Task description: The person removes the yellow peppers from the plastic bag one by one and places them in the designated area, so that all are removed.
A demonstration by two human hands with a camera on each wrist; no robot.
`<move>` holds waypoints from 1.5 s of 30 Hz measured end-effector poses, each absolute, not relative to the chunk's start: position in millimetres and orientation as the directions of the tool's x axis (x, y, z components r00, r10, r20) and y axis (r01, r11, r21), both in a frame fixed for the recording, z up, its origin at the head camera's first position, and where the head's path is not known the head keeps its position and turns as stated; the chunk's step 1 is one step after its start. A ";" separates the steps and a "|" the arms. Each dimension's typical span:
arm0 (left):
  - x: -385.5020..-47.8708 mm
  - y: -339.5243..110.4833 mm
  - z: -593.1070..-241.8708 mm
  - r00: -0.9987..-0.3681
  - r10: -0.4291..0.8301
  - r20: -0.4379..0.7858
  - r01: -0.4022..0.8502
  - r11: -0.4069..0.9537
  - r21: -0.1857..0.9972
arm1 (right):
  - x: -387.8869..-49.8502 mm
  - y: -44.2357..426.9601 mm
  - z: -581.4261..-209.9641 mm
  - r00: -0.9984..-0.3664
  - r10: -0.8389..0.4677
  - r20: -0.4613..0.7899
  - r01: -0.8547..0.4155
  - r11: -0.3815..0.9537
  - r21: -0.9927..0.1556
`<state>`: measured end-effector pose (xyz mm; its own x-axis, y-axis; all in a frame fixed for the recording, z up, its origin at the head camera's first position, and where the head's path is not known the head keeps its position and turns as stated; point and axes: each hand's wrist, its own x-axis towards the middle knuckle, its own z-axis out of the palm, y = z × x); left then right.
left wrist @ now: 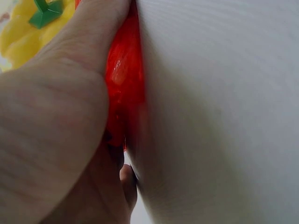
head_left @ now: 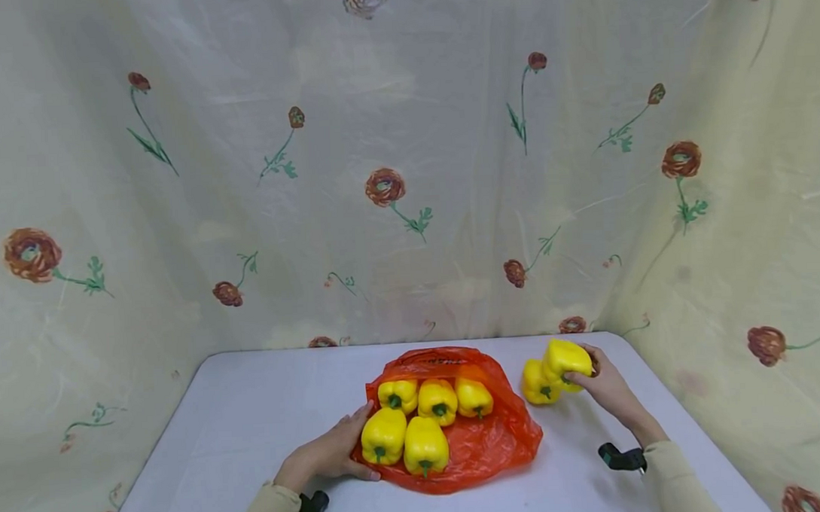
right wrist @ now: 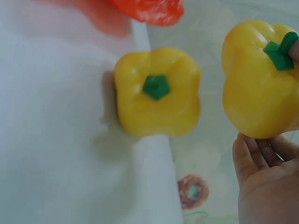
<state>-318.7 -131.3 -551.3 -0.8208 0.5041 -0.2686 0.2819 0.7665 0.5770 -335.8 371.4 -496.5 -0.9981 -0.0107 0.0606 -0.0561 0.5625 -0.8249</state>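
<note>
A red plastic bag (head_left: 484,442) lies spread on the table, its upper flap raised at the far side. Several yellow bell peppers (head_left: 424,445) with green stems sit in it. My left hand (head_left: 328,447) grips the bag's left edge; in the left wrist view red plastic (left wrist: 122,70) shows between thumb and fingers. Right of the bag, my right hand (head_left: 611,388) holds a yellow bell pepper (head_left: 566,360) up off the table, fingers around its side. Close beside and partly behind it stands another yellow bell pepper (head_left: 536,386), which the right wrist view shows untouched.
The white table (head_left: 266,397) has rounded far corners. Flower-printed curtains (head_left: 449,209) hang behind it and along both sides. Dark wrist devices (head_left: 622,457) sit at both cuffs.
</note>
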 end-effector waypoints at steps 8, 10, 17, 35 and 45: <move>-318.7 -131.5 -554.0 -0.820 0.506 -0.269 0.287 0.769 0.571 | -336.3 383.9 -512.9 -0.999 0.041 -0.004 0.025 0.538 -0.843; -318.5 -131.4 -553.8 -0.819 0.506 -0.271 0.285 0.769 0.573 | -336.0 386.7 -515.4 -0.999 0.049 -0.011 0.036 0.536 -0.843; -319.3 -131.6 -552.9 -0.822 0.502 -0.268 0.287 0.772 0.568 | -339.7 395.6 -519.5 -0.996 0.089 -0.022 0.066 0.532 -0.844; -317.1 -130.7 -548.4 -0.824 0.500 -0.267 0.285 0.772 0.569 | -338.0 416.6 -530.9 -0.977 0.208 -0.048 0.150 0.513 -0.845; -317.7 -130.8 -549.9 -0.821 0.507 -0.264 0.288 0.766 0.574 | -338.4 415.8 -540.0 -0.974 0.185 -0.133 0.217 0.566 -0.795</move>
